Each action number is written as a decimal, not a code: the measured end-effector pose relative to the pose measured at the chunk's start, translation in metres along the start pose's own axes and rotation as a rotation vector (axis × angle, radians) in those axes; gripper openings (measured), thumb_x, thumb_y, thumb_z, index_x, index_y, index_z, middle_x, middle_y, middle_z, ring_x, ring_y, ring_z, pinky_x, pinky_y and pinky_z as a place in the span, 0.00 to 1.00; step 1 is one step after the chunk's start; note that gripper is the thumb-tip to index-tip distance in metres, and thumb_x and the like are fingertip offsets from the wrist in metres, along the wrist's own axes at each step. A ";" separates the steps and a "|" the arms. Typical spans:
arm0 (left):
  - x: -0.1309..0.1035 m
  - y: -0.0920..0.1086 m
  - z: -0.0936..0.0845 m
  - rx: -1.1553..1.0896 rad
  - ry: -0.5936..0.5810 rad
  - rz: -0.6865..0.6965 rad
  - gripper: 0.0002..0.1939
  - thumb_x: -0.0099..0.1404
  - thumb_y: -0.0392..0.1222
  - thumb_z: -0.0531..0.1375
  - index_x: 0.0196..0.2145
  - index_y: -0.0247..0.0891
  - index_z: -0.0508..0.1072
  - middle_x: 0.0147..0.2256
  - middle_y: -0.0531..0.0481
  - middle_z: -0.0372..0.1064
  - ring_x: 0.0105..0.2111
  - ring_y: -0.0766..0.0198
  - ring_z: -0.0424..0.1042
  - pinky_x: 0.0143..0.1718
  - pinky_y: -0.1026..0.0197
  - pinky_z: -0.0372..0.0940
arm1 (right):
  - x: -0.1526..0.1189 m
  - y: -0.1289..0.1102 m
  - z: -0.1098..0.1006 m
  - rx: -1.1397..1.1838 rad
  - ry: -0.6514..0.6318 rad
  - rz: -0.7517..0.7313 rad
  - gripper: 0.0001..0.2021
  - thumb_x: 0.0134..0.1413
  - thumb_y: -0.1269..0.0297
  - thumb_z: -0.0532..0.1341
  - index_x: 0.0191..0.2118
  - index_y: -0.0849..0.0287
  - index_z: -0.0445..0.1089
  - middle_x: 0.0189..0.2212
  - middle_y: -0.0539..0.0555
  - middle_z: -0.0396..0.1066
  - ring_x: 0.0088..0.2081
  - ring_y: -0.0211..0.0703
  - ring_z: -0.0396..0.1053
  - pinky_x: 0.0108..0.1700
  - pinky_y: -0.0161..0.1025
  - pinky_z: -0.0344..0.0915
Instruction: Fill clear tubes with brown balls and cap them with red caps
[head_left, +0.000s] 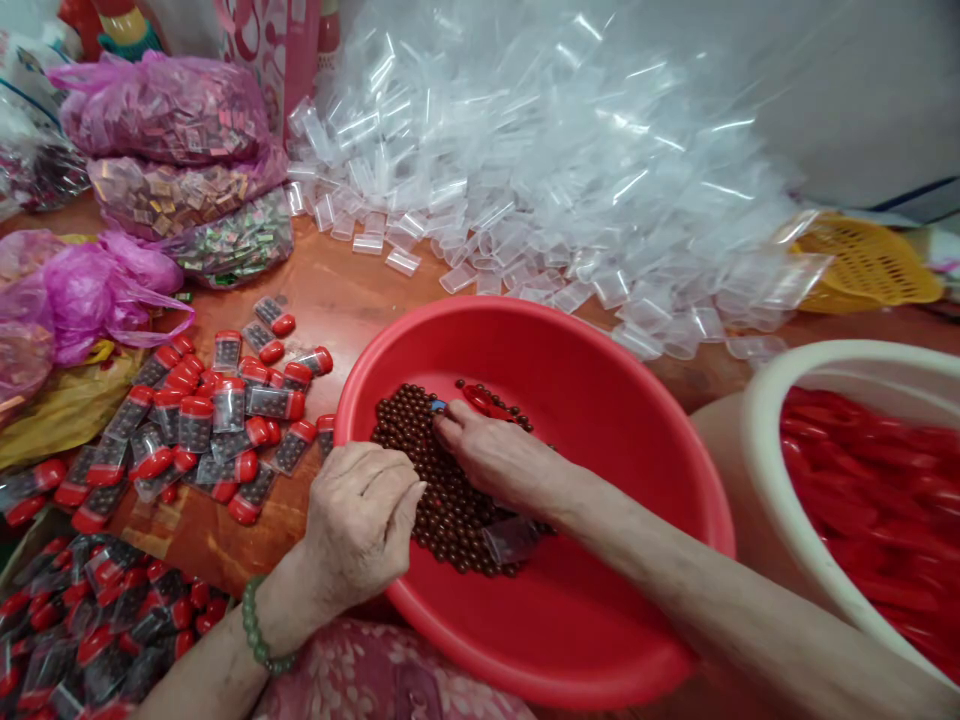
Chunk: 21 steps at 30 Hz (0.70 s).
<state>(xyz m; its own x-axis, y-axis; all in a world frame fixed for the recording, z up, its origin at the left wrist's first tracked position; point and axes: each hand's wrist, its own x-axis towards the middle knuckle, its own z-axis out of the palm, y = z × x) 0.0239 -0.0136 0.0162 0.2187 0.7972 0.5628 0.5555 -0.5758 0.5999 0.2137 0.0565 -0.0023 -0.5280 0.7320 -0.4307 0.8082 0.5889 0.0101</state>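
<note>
My right hand (491, 455) reaches into the red basin (637, 400), its fingers closed and down at the round brown beads (420, 440). Right at its fingertips shows a small blue thing (439, 405), mostly covered by the fingers. My left hand (364, 520) is closed at the basin's left rim, thumb against the curled fingers. Whatever it holds, if anything, is hidden. Among the beads lie a clear plastic sleeve (512, 540) and a red cap-like piece (484, 400).
Left of the basin lie several red-capped clear cases (229, 405) filled with dark beads, with more in a heap (97, 620) below. Clear sleeves (525, 200) are piled behind. Right stand a white tub (765, 440) of red pieces and a yellow basket (877, 260). Pink bags (165, 110) sit back left.
</note>
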 end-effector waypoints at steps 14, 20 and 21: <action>-0.001 -0.001 0.000 -0.051 0.031 -0.013 0.04 0.62 0.29 0.57 0.34 0.35 0.71 0.32 0.46 0.76 0.32 0.62 0.73 0.37 0.57 0.69 | 0.049 0.023 -0.038 -0.212 0.013 -0.079 0.15 0.60 0.79 0.48 0.40 0.70 0.72 0.38 0.69 0.70 0.38 0.51 0.71 0.32 0.39 0.60; -0.001 -0.002 0.001 -0.069 0.040 -0.009 0.05 0.63 0.30 0.56 0.33 0.35 0.71 0.30 0.46 0.76 0.31 0.62 0.73 0.36 0.57 0.69 | 0.055 -0.004 -0.026 -0.150 -0.020 -0.297 0.13 0.54 0.84 0.51 0.34 0.70 0.74 0.34 0.67 0.72 0.34 0.48 0.71 0.32 0.39 0.62; -0.001 -0.002 0.001 -0.070 0.042 -0.013 0.05 0.63 0.30 0.56 0.33 0.36 0.71 0.30 0.46 0.76 0.31 0.62 0.73 0.36 0.57 0.69 | 0.051 -0.009 -0.022 -0.121 -0.025 -0.332 0.14 0.54 0.84 0.51 0.33 0.70 0.74 0.33 0.66 0.72 0.33 0.47 0.71 0.31 0.39 0.62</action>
<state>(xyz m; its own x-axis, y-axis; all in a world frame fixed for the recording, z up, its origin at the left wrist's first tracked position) 0.0238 -0.0130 0.0137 0.1770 0.7974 0.5770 0.5004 -0.5777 0.6449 0.1734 0.0962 -0.0042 -0.7490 0.4859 -0.4505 0.5557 0.8309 -0.0277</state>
